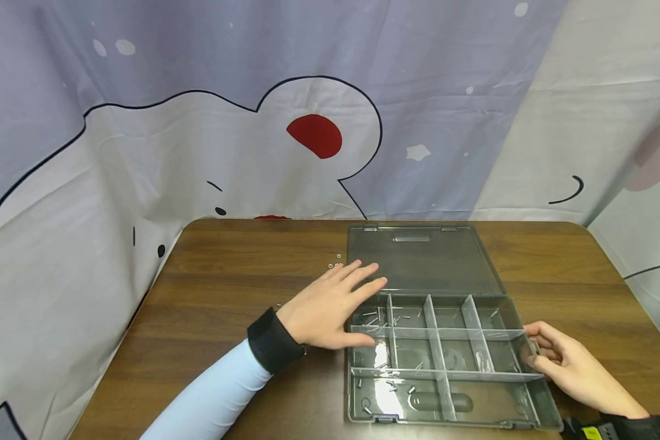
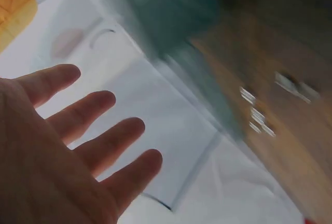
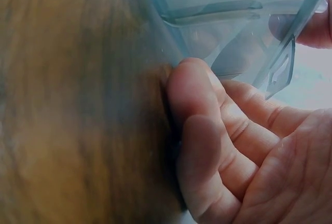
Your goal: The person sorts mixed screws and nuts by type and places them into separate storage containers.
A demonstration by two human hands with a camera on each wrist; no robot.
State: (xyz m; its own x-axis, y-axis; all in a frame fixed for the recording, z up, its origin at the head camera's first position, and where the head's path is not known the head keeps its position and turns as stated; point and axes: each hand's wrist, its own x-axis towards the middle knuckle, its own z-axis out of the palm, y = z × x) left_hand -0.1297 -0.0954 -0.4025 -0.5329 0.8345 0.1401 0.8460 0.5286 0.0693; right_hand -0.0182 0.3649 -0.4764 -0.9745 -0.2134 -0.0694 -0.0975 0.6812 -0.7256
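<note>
At the three o'clock side of the open box (image 1: 495,400) on the table (image 1: 242,269), the right hand (image 1: 574,366) grips it, probably for steadiness, while the left hand (image 1: 330,305) hovers, fingers (image 2: 111,141) spread and empty, at ten o'clock.

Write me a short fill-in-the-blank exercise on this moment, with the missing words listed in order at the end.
1. The lid of the compartment box is not closed but ____.
2. In the head view, the right hand grips the box by its ____ side.
3. The left hand, spread near the box's left edge, holds ____.
4. The sleeve behind the left hand is light ____.

Missing words: open; right; nothing; blue.
</note>
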